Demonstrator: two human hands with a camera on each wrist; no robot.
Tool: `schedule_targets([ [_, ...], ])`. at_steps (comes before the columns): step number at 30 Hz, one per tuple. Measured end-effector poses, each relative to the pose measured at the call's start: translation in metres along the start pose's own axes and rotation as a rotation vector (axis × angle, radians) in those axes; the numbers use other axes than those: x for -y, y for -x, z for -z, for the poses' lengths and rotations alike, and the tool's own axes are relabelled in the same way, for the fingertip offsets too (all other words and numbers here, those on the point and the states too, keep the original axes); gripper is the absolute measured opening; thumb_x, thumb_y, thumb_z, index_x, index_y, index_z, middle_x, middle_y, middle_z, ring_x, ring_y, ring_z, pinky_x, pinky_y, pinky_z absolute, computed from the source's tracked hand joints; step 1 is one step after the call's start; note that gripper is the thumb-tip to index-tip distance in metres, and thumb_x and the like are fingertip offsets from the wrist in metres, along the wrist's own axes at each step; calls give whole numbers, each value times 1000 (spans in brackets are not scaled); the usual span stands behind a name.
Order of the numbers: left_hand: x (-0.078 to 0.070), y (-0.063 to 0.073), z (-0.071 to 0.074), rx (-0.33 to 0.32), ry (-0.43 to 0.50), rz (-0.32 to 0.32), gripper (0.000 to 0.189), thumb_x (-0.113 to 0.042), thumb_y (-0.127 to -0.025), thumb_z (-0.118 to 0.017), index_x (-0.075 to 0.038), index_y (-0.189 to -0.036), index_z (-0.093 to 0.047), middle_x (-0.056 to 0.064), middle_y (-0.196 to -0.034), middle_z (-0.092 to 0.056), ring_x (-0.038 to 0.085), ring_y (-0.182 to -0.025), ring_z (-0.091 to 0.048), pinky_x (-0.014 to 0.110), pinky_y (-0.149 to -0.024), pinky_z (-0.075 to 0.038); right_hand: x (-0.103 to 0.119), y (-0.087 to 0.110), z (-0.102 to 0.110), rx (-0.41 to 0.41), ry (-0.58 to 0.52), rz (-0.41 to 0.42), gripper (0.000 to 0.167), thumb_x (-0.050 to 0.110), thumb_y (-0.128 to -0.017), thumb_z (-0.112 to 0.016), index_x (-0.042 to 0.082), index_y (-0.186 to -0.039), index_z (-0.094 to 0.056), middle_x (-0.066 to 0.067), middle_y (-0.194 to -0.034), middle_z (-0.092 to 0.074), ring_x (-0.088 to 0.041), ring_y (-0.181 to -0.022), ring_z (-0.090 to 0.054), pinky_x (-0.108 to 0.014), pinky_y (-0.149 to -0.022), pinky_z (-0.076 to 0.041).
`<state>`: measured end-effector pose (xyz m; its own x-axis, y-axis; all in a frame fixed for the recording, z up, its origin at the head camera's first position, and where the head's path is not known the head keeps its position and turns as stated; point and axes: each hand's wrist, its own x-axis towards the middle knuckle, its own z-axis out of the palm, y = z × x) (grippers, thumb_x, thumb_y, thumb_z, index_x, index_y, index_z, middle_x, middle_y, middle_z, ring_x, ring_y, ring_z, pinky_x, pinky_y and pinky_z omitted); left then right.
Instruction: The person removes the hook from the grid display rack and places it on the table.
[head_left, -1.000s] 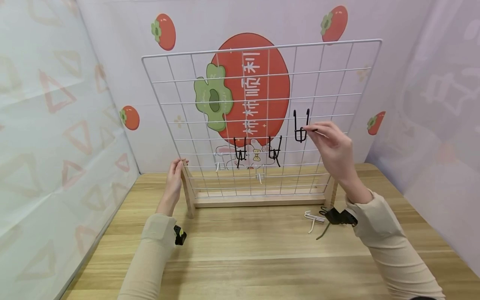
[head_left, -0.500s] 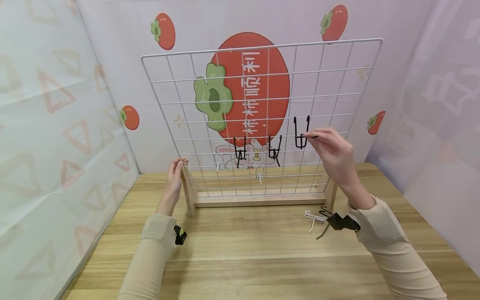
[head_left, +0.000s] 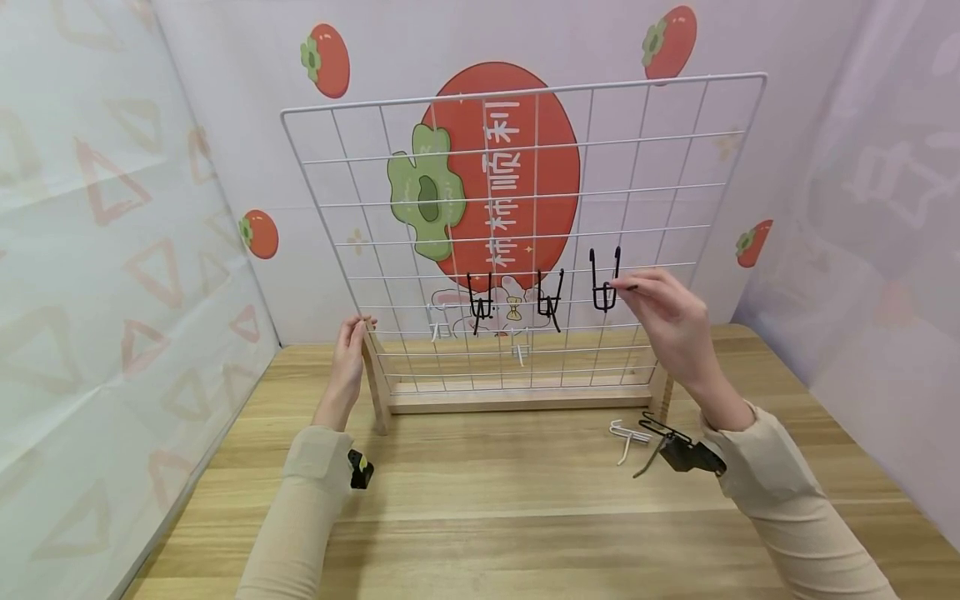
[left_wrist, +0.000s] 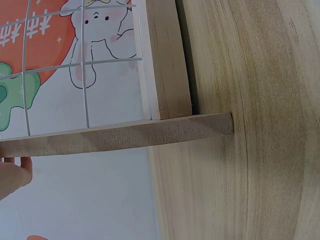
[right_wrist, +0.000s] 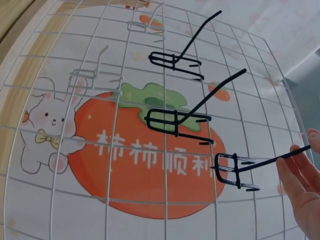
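My right hand (head_left: pixel 671 327) pinches the straight prong of a black wire display hook (head_left: pixel 605 310) between thumb and fingers. The hook's two upper ends point up in front of the right part of the white wire grid (head_left: pixel 525 93); in the right wrist view the hook (right_wrist: pixel 238 170) overlaps the grid wires. My left hand (head_left: pixel 347 360) grips the top of the wooden side leg (left_wrist: pixel 115 138) at the grid's left. Two more black hooks (head_left: pixel 480 308) hang on the grid, left of the held one. Lower down hang two white hooks (head_left: pixel 520 353).
On the wooden table (head_left: pixel 480 500), near the stand's right foot, lie a white hook (head_left: pixel 628 437) and a black hook (head_left: pixel 648 461), partly covered by the black wrist camera (head_left: pixel 686 454). A wooden crossbar (head_left: pixel 517 403) runs along the grid's bottom. Printed cloth (head_left: pixel 180 275) surrounds the table.
My right hand has lowered the black hook steadily along the grid, by about one row of wires. The left hand stays on the wooden leg.
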<state>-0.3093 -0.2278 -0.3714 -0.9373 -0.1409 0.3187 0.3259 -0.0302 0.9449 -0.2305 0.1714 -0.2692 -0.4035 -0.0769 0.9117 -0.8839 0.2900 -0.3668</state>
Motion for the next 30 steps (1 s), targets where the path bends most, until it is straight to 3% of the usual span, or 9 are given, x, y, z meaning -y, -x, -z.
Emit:
schedule_targets([
  [11,0,-1,0,8,15,26,19,-19,-98,-29,-9,-112,-37,9,-116,-42,17,-123,-28,27,-103,-15,-4,15,3,44,27,-23,26,-28,-69,-54,-13,-89,-61,-12,-92,-63,-6,-91,-57,-16,-79,-44],
  [23,0,-2,0,-2,5,26,20,-21,-98,-30,-9,-111,-39,-1,-108,-45,16,-119,-32,27,-103,-17,-5,36,5,87,21,-102,24,-24,-72,-55,-12,-92,-61,-16,-94,-62,-5,-93,-56,-17,-80,-44],
  [30,-5,-1,-1,7,18,52,18,-15,-98,-27,-8,-111,-37,4,-112,-43,19,-122,-29,28,-104,-15,-10,50,6,111,9,-149,20,-20,-75,-55,-12,-93,-60,-18,-94,-60,-3,-93,-56,-18,-80,-44],
])
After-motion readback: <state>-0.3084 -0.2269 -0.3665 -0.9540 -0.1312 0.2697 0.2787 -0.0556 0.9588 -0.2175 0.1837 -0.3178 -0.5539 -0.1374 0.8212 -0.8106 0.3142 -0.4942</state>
